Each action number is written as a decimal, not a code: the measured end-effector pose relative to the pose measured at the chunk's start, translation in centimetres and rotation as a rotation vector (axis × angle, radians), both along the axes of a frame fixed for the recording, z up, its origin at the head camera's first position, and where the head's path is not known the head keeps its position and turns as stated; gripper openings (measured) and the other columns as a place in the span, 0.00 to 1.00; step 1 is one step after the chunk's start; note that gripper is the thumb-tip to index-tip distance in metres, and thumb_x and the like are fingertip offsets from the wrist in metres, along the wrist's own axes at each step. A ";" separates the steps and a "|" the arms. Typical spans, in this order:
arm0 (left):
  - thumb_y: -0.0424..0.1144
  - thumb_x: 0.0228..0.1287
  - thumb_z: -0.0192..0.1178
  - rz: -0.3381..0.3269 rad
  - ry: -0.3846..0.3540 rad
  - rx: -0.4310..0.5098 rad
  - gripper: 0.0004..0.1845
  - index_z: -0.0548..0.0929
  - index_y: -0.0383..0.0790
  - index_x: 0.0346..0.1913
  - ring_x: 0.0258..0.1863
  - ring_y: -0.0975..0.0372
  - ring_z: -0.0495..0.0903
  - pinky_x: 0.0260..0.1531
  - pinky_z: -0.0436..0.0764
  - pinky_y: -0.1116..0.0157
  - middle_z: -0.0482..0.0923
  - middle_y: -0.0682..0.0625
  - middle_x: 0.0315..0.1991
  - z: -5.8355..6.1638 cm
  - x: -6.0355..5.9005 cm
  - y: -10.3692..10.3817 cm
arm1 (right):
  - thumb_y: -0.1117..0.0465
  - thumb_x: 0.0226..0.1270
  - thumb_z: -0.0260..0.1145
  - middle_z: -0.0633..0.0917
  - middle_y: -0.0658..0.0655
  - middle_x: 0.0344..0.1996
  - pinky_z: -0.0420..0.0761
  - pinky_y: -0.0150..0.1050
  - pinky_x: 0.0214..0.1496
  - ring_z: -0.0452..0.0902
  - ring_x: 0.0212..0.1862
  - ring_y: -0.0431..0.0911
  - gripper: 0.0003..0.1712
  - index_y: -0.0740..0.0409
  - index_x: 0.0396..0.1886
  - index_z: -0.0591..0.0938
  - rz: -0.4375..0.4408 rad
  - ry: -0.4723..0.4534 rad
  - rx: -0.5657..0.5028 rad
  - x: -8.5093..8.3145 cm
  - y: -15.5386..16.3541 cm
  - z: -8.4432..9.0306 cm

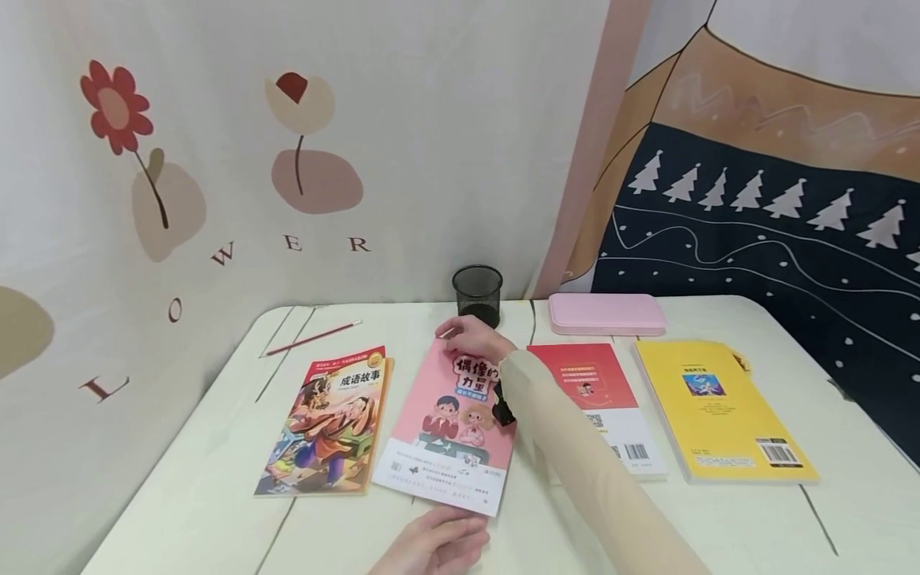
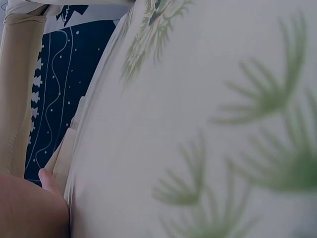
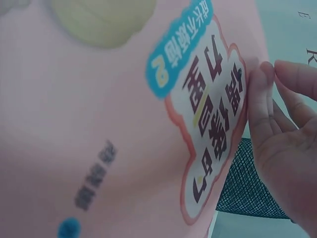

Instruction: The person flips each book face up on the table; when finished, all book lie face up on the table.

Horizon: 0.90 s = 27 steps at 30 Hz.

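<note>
White, plank-lined table (image 1: 180, 495): between its side edges, nearer the left, a pink, cartoon-covered paperback book (image 1: 446, 431), probably light, bendy and slightly slick, best taken by its two short edges. Right arm in a beige sleeve (image 1: 604, 463) slants toward the table's far edge, right hand (image 1: 476, 335) pinching the book's top edge; left hand (image 1: 438, 543) at its bottom edge, cannot tell whether gripping.
</note>
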<state>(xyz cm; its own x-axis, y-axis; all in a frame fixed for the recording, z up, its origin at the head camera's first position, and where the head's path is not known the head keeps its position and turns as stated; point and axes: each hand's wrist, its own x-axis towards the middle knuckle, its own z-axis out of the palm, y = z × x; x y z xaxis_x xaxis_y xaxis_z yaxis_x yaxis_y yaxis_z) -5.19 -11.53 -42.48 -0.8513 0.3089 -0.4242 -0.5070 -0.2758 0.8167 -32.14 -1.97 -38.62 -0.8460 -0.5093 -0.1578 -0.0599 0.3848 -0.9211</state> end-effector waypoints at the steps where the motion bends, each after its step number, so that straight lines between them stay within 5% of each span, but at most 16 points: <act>1: 0.31 0.61 0.53 -0.005 0.000 -0.002 0.17 0.68 0.22 0.49 0.42 0.53 0.76 0.44 0.74 0.60 0.77 0.42 0.40 0.0 0.0 -0.1 | 0.68 0.57 0.60 0.79 0.55 0.37 0.77 0.34 0.35 0.76 0.34 0.44 0.14 0.59 0.45 0.77 0.009 -0.007 0.002 0.0 0.0 0.0; 11: 0.32 0.62 0.50 -0.064 -0.018 -0.075 0.19 0.65 0.18 0.50 0.41 0.51 0.77 0.42 0.75 0.59 0.77 0.38 0.40 0.3 -0.3 -0.7 | 0.69 0.59 0.57 0.74 0.59 0.49 0.76 0.36 0.43 0.74 0.42 0.47 0.20 0.62 0.52 0.72 0.129 -0.027 0.048 0.3 0.6 -0.2; 19: 0.35 0.61 0.52 -0.159 0.024 -0.186 0.19 0.68 0.23 0.50 0.37 0.52 0.78 0.39 0.77 0.60 0.78 0.41 0.37 1.7 -0.5 -1.8 | 0.67 0.59 0.58 0.75 0.58 0.48 0.74 0.39 0.46 0.73 0.45 0.47 0.22 0.62 0.55 0.71 0.137 0.018 0.097 -0.5 2.8 0.4; 23: 0.37 0.60 0.53 -0.217 0.148 -0.196 0.20 0.68 0.26 0.51 0.37 0.52 0.78 0.38 0.77 0.59 0.77 0.39 0.38 2.7 -1.2 -3.1 | 0.67 0.60 0.58 0.76 0.57 0.44 0.74 0.39 0.45 0.71 0.45 0.46 0.22 0.63 0.55 0.71 0.176 0.075 0.130 -0.8 4.3 1.0; 27: 0.36 0.58 0.56 -0.229 0.352 -0.317 0.19 0.70 0.25 0.49 0.36 0.52 0.77 0.35 0.78 0.60 0.77 0.39 0.38 3.5 -2.5 -4.7 | 0.68 0.60 0.58 0.77 0.58 0.44 0.72 0.39 0.47 0.71 0.45 0.46 0.21 0.64 0.54 0.71 0.235 0.123 0.159 -0.8 5.7 1.5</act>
